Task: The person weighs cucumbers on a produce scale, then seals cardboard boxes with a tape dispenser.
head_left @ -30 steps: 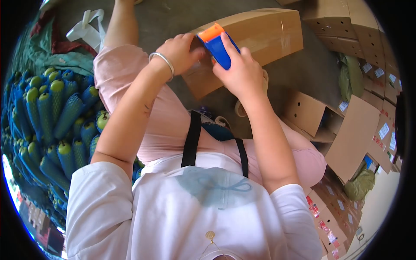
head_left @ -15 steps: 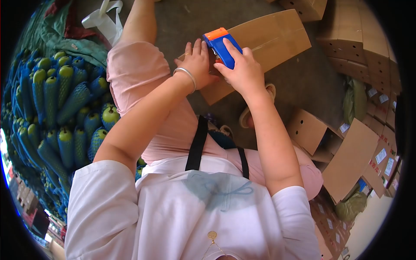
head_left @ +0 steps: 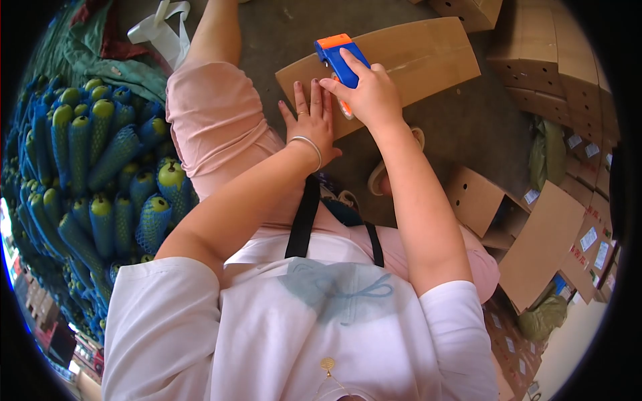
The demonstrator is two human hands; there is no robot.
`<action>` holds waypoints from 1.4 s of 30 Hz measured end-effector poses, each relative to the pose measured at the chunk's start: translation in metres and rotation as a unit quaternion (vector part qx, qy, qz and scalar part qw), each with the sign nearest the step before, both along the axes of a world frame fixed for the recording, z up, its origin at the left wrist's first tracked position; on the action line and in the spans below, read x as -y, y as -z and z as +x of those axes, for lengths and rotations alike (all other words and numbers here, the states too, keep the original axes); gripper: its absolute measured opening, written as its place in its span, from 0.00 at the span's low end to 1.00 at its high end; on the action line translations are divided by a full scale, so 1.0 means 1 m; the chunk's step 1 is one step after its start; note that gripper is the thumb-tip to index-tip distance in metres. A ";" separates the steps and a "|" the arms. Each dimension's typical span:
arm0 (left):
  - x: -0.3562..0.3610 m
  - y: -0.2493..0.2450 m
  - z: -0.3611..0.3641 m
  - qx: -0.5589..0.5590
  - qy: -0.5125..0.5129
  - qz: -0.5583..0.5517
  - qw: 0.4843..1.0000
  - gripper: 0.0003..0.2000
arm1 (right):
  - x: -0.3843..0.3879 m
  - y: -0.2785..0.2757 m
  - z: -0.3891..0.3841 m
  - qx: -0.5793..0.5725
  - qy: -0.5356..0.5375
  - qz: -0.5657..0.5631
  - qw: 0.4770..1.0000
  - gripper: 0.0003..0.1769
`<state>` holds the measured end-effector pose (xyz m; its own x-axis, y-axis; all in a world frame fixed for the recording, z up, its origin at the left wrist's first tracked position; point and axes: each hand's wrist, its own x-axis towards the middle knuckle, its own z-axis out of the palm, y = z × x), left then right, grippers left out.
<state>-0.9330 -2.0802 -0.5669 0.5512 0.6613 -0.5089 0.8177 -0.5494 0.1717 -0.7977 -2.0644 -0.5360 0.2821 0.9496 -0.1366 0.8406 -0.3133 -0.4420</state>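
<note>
A flat-topped cardboard box (head_left: 428, 57) lies in front of me, with a shiny strip along its middle. My right hand (head_left: 376, 97) grips a blue and orange tape dispenser (head_left: 349, 61) over the left part of the box, index finger stretched along its top. Below the thumb, an orange and white part of the dispenser shows. My left hand (head_left: 313, 123), with a bangle on the wrist, has its fingers spread at the near left edge of the box, close beside the dispenser. Its palm faces down and no object shows in it.
Long green gourds in blue net sleeves (head_left: 100, 214) are heaped at my left. An open cardboard box (head_left: 478, 200) stands at the right, near stacked cartons (head_left: 528, 67). A white plastic bag (head_left: 160, 30) lies at the upper left, beside green cloth (head_left: 127, 77).
My left hand has drawn back toward me and to the right, its fingers spreading. My right hand has moved slightly away from me with the tape dispenser, uncovering more of the box's left end.
</note>
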 end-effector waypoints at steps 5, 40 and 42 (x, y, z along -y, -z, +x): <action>-0.012 0.012 -0.007 0.034 0.037 0.096 0.994 0.51 | 0.048 -0.004 0.001 -0.020 -0.001 0.019 1.000 0.34; -0.204 0.024 0.002 0.182 -0.004 0.175 0.968 0.21 | 0.144 0.074 -0.040 -0.045 0.095 -0.015 0.994 0.40; -0.234 0.022 0.012 0.163 -0.026 0.174 0.971 0.20 | 0.157 0.091 -0.043 -0.047 0.098 -0.015 0.994 0.40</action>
<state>-0.9214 -1.8466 -0.5891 0.6071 0.7929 -0.0523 0.7788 -0.5807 0.2374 -0.8411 -2.2210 -0.6270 0.4462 0.8725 -0.1989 0.7177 -0.4817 -0.5029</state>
